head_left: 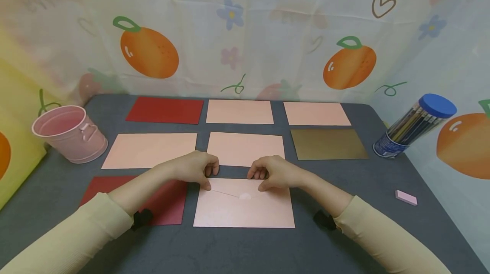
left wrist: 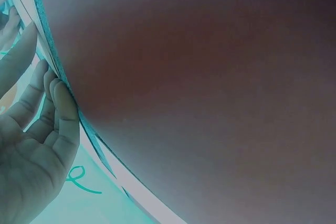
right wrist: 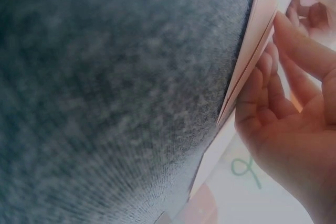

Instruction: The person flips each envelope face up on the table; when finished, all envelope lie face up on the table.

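In front of me a pale pink envelope lies with its pointed flap side up, a small pale round spot at the flap's tip. My left hand grips its far left corner, thumb on top and fingers curled at the far edge. On the right, my right hand holds the same far edge between thumb and curled fingers. The right wrist view shows that hand's thumb on the envelope's surface and the other fingers along its edge. In the left wrist view, the left fingers are at the edge too.
Other rectangles lie in rows: red, pale pink and gold; a red one is partly under my left forearm. A pink bucket stands left. At right are a blue-lidded pencil tub and a pink eraser.
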The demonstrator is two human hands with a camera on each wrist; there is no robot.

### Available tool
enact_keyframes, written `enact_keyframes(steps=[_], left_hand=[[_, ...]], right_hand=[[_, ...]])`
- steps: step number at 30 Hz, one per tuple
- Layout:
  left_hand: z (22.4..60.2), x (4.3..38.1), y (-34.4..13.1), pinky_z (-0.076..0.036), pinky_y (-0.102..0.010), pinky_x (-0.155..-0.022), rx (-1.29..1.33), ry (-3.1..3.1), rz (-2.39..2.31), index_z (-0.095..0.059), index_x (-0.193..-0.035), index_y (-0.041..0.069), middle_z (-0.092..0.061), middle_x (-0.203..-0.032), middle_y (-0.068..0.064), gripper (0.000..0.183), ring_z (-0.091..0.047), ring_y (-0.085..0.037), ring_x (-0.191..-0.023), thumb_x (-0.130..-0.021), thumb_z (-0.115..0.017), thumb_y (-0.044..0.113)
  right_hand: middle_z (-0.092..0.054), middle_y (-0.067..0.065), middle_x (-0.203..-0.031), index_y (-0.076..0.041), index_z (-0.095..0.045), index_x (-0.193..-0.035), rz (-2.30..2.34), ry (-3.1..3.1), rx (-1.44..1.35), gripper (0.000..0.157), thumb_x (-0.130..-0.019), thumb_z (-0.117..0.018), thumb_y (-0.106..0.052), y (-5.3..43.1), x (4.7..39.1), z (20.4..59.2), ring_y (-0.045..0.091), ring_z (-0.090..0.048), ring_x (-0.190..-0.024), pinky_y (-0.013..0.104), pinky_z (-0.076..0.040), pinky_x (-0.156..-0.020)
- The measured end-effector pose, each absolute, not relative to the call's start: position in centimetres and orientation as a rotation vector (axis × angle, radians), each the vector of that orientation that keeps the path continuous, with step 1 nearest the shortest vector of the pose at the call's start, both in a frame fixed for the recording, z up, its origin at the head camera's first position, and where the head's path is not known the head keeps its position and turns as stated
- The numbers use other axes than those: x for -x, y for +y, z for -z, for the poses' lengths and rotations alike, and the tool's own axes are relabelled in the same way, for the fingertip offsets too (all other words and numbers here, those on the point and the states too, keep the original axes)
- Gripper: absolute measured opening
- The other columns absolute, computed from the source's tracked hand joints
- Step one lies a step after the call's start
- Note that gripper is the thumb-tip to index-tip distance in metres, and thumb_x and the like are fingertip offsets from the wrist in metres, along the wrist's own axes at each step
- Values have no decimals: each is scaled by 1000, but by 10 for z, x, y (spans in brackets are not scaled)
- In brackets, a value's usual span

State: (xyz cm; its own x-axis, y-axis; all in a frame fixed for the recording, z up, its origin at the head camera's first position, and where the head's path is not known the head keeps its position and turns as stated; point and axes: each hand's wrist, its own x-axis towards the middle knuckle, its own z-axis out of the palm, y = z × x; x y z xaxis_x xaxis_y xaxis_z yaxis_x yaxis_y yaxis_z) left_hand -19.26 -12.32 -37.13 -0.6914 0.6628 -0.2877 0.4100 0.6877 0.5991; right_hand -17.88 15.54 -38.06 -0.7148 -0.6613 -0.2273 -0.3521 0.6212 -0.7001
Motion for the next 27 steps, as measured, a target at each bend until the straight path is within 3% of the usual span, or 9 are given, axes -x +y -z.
enact_keyframes(steps=[14,22,27], left_hand=[[364,190,-130,-46,-23,-67,-835,2353,-686,-61,-97,7,-61,-84,-5,32,-53,-12,-76,-74,-83,10],[344,185,-169,-52,-30,-84,-792,2323,-654,-64,-112,10,-65,-106,-7,42,-60,-18,-99,-76,-84,19],[342,188,-204,-54,-36,-85,-694,2340,-692,-63,-117,12,-64,-113,-9,46,-60,-22,-106,-76,-83,18]], right_hand=[[-64,-1,-91,-14,-70,-105,816,2396,844,32,-78,-77,2,153,179,378,11,-56,-85,20,-50,-77],[-66,-1,-95,-14,-70,-109,720,2433,927,27,-84,-73,-5,153,177,370,10,-59,-88,23,-51,-83],[-69,1,-98,-13,-70,-110,747,2465,993,23,-87,-72,-9,144,179,362,9,-61,-89,22,-53,-84]])
